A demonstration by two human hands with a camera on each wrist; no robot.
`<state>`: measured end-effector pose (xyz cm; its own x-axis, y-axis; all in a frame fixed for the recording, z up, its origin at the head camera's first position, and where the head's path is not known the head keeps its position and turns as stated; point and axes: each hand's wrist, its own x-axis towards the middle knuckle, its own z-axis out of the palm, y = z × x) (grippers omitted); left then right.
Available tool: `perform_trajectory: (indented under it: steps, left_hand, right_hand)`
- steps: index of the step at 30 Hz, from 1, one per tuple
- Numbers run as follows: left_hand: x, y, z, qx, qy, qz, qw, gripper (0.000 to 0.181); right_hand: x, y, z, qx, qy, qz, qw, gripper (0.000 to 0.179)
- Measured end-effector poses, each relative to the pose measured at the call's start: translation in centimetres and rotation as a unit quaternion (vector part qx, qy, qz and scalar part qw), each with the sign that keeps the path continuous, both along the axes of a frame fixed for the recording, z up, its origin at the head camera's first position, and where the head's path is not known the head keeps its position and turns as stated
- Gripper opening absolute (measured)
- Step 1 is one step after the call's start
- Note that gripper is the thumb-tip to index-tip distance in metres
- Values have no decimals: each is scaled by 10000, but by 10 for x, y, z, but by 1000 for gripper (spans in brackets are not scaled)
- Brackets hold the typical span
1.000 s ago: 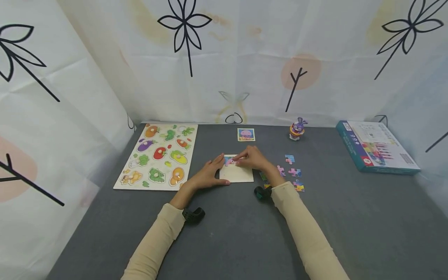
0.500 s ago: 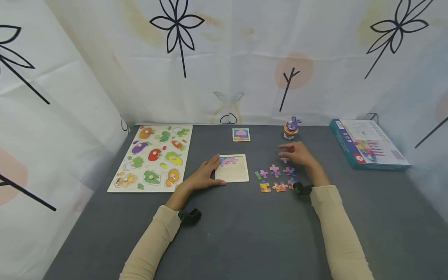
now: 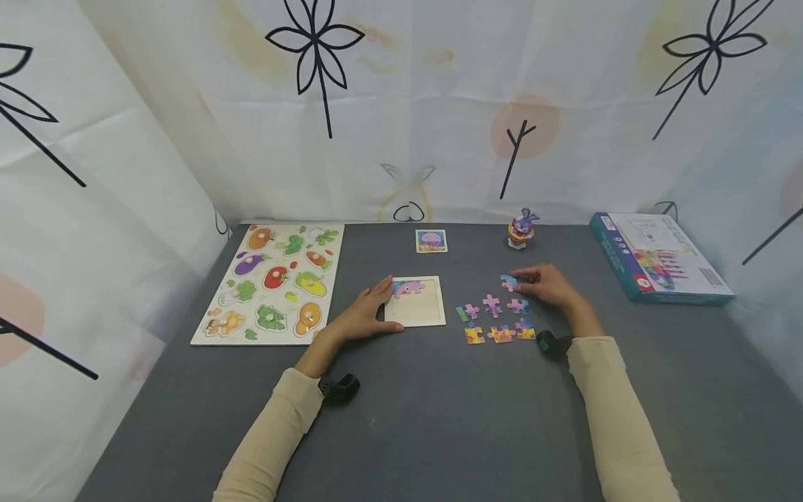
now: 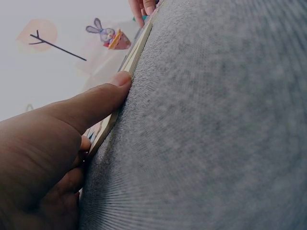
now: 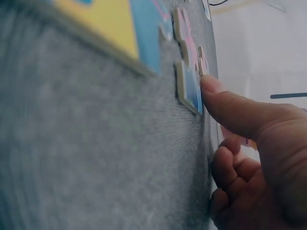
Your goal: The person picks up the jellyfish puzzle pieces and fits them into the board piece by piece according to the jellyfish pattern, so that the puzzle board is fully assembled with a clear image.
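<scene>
My left hand [image 3: 366, 314] holds the wooden puzzle tray [image 3: 417, 314] at its left side. In the left wrist view the thumb [image 4: 103, 98] presses the tray's edge [image 4: 139, 50], with the other fingers partly hidden. A few joined pink-and-blue pieces [image 3: 409, 288] lie along the tray's top. To the right, my right hand [image 3: 548, 286] pinches a blue-and-pink puzzle piece [image 3: 509, 283] by its right side, at the table. The right wrist view shows the thumb tip [image 5: 212, 85] beside loose pieces; the index fingertip is hidden there.
Several loose jigsaw pieces [image 3: 492, 305] lie between tray and right forearm. A vegetable board [image 3: 291, 296] is at left, a small picture card [image 3: 431, 241] and rabbit figurine [image 3: 521, 229] at the back. A box [image 3: 665, 258] stands at right, before a fabric backdrop [image 3: 414, 104].
My right hand has left the tray, moved right to the loose pieces, and come down onto the blue-and-pink one. My left hand has stayed at the tray. The head view has shifted slightly.
</scene>
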<state>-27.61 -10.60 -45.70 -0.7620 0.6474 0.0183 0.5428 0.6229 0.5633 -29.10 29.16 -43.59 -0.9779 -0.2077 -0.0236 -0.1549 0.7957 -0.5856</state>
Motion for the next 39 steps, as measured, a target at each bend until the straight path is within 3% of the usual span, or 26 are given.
perform_trajectory:
  steps: [6, 12, 16, 22, 27, 31, 39]
  left_hand:
    - [0, 0, 1, 13, 4, 3, 10000, 90]
    - [0, -1, 0, -58, 25, -7, 10000, 91]
    - [1, -1, 0, -12, -7, -5, 10000, 91]
    - [0, -1, 0, -52, 36, 32, 10000, 90]
    - [2, 2, 1, -78, -32, 24, 10000, 90]
    - [2, 4, 2, -56, -89, 15, 9999, 90]
    - [0, 1, 2, -25, -139, 73, 9999, 90]
  right_hand:
    - [1, -2, -2, 17, 418, 28, 9991, 32]
    - [1, -10, -2, -81, 581, 45, 9983, 30]
    - [-2, -32, 1, -209, 665, 352, 9969, 29]
    - [-10, -89, 7, -266, 578, 866, 9942, 29]
    - [-14, -124, 7, -44, 612, 1045, 9926, 29]
    - [-15, -137, 7, 100, 634, 1037, 9925, 30]
    - [-13, -148, 14, 156, 247, 834, 9961, 37]
